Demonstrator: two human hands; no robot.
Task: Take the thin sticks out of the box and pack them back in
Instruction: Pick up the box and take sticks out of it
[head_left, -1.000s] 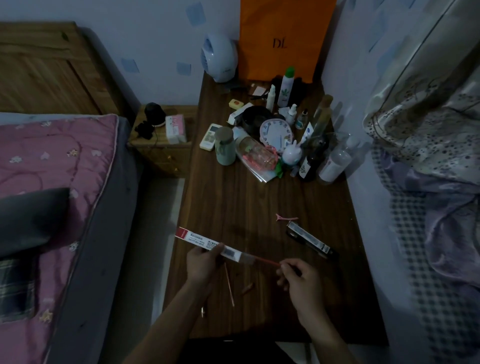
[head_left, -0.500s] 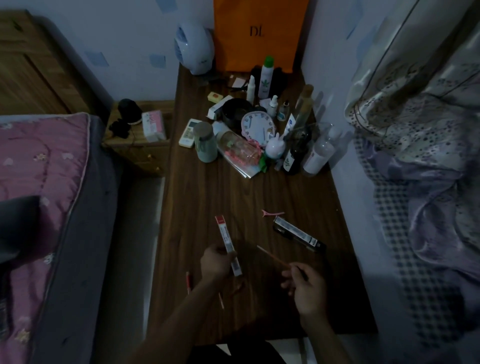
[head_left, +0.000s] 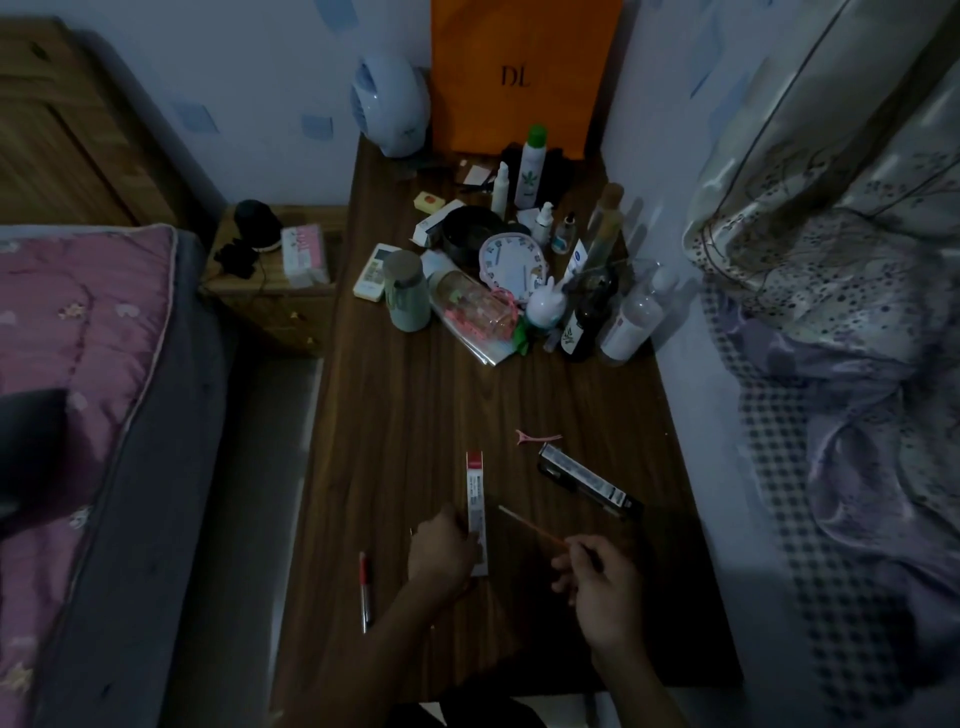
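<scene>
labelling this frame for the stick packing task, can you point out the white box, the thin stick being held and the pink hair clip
white box (head_left: 475, 488): head view, middle of its printed long face
thin stick (head_left: 532, 526): head view, middle of its bare shaft
pink hair clip (head_left: 540, 439): head view, middle of its body

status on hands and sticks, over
Left hand grips slim white box. Right hand pinches thin stick, out of the box. Second stick loose on table, left of hands. Nothing between stick and box.
</scene>
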